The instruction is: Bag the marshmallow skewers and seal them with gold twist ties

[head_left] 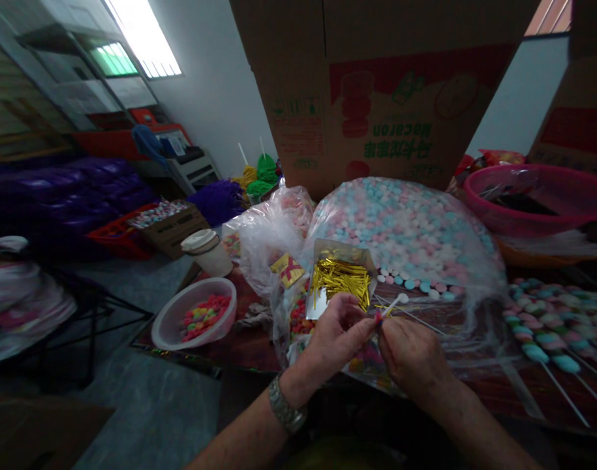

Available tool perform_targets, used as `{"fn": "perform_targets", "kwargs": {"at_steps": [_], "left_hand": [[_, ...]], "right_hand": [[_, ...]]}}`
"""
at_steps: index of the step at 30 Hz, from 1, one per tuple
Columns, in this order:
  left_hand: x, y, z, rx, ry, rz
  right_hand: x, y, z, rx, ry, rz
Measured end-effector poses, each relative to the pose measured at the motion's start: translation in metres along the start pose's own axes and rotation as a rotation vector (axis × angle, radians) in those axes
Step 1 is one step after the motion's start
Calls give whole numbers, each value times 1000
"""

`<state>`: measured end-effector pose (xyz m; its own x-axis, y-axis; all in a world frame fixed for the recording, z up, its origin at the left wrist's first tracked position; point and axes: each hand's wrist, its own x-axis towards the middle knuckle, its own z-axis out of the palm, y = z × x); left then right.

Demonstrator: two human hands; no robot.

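My left hand [335,329] and my right hand [410,352] meet low in the middle of the view, with their fingertips pinching a thin white candy stick [390,308]. A small, multicoloured bit sits at the stick's pinched end, partly hidden by my fingers. Just beyond my left hand, a foil-backed tray [340,281] holds a bundle of gold twist ties. A large clear bag of pink, blue and white round candies [406,228] lies behind my hands. Several finished candy sticks [547,326] lie to the right, beyond my right hand.
A white bowl of colourful candies [195,316] stands on the table's left, near a paper cup [207,252]. A pink basin [535,199] sits at the back right. A large cardboard carton [376,85] rises behind the bag. A seated person [14,300] is at far left.
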<state>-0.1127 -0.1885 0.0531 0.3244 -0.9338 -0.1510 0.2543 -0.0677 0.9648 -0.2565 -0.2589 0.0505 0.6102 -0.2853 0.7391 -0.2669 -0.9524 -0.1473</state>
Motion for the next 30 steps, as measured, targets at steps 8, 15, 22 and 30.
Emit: {"fn": "perform_targets", "kwargs": {"at_steps": [8, 15, 22, 30], "left_hand": [[-18, 49, -25, -223, -409, 21], [-28, 17, -10, 493, -319, -14], [-18, 1, 6, 312, -168, -39], [-16, -23, 44, 1351, -729, 290]], "right_hand": [[-11, -27, 9, 580, -168, 482], [-13, -40, 14, 1049, -144, 888], [-31, -31, 13, 1176, -423, 1112], [-116, -4, -38, 724, 215, 1154]]}}
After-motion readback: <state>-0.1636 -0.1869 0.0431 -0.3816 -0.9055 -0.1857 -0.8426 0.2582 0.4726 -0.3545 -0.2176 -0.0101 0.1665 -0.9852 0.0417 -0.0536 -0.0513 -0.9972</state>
